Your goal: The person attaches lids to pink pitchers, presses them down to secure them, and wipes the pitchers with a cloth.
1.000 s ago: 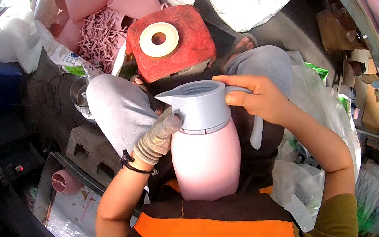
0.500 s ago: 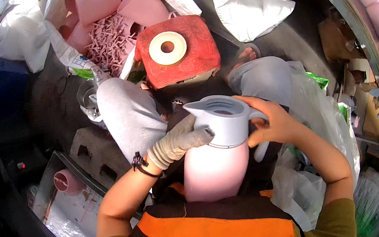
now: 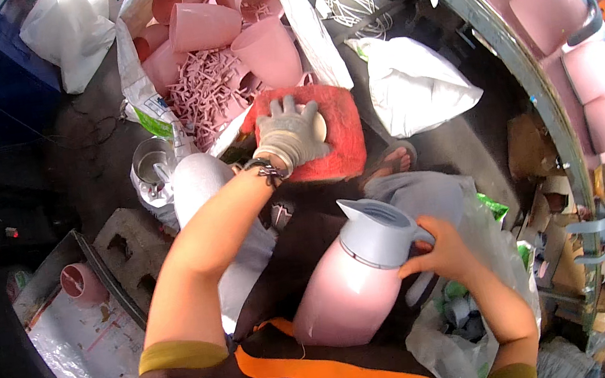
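- On the stool [image 3: 347,145], past the near left corner and roughly mid-top, sits the roll [image 3: 321,126]; left hand [image 3: 293,134] is right over it, so that's the nearer hand by a mile.
- Left hand's gloved, palm down, fingers fanned out rather than curled. It covers most of the roll, hole included, so can't tell if there's any pinch underneath.
- The jug [image 3: 349,302] is down on the apron [image 3: 293,256], bottom end right by the orange band [image 3: 308,366].
- It's not upright, btw: long axis tips, lid [image 3: 380,232] end off to the right and away from the body, spout [image 3: 349,211] pointing up-left toward the stool's near edge.
- Right hand [image 3: 441,248] has the handle [image 3: 424,237], closed on it from the right, thumb by the jug's shoulder.
- Key bit imo: from the jug's lid, the roll lies further out and a little left, with a gap between.
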